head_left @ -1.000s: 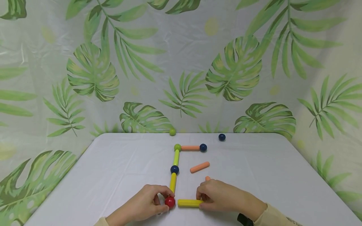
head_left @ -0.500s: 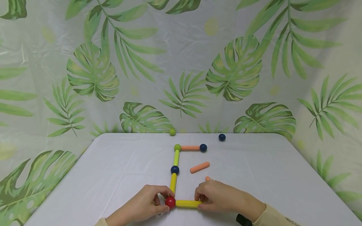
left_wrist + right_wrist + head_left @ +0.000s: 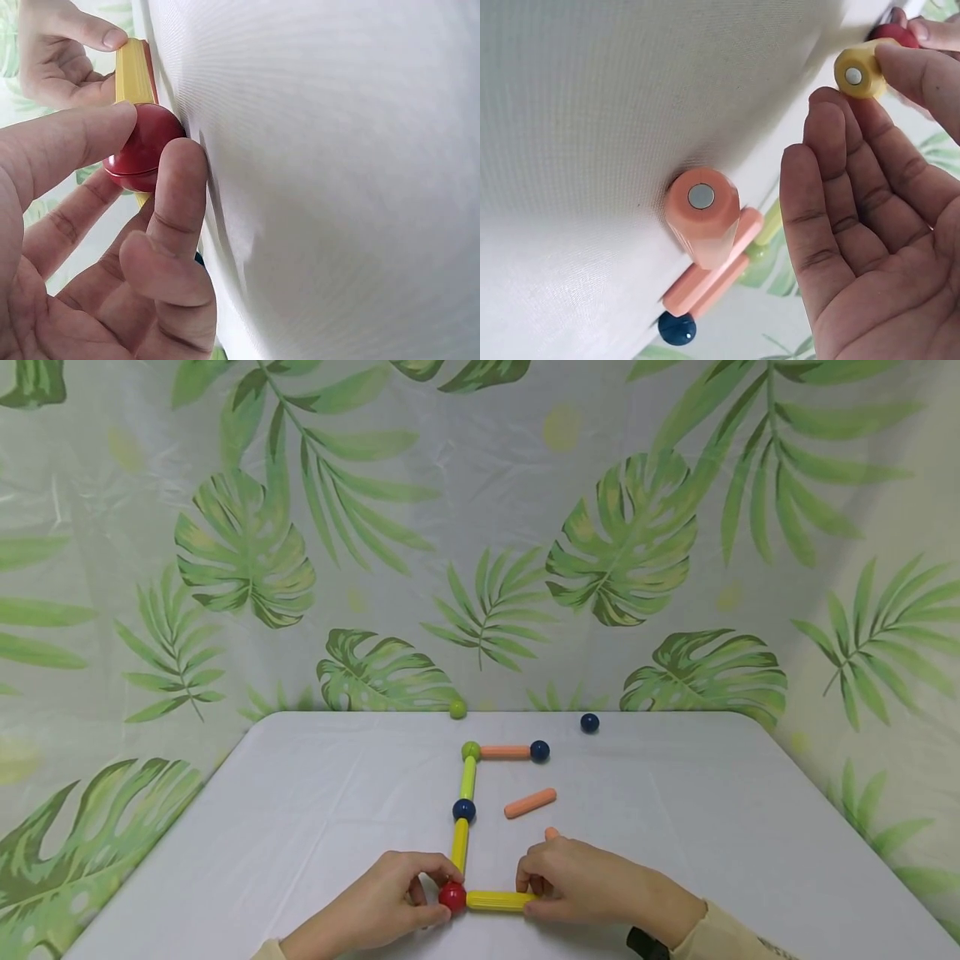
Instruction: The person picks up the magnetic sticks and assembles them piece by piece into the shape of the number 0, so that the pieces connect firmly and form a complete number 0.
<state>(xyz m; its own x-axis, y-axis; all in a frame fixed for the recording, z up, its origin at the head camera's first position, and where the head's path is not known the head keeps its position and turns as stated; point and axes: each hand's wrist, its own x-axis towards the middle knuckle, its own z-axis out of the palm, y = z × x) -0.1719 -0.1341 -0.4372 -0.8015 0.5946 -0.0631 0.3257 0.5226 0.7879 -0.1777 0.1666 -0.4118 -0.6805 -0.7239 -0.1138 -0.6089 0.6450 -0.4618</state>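
Pinching the red ball (image 3: 452,897) between thumb and fingers, the left hand (image 3: 390,897) holds it at the near edge of the white table (image 3: 300,827), touching the end of a yellow stick (image 3: 495,901). The right hand (image 3: 577,883) pinches that stick's other end. Another yellow stick (image 3: 460,845) runs from the ball up to a dark blue ball (image 3: 463,810); a loose orange stick (image 3: 529,803) lies just beyond.

Cream sleeve (image 3: 723,935), black wristband (image 3: 647,943), bare hands
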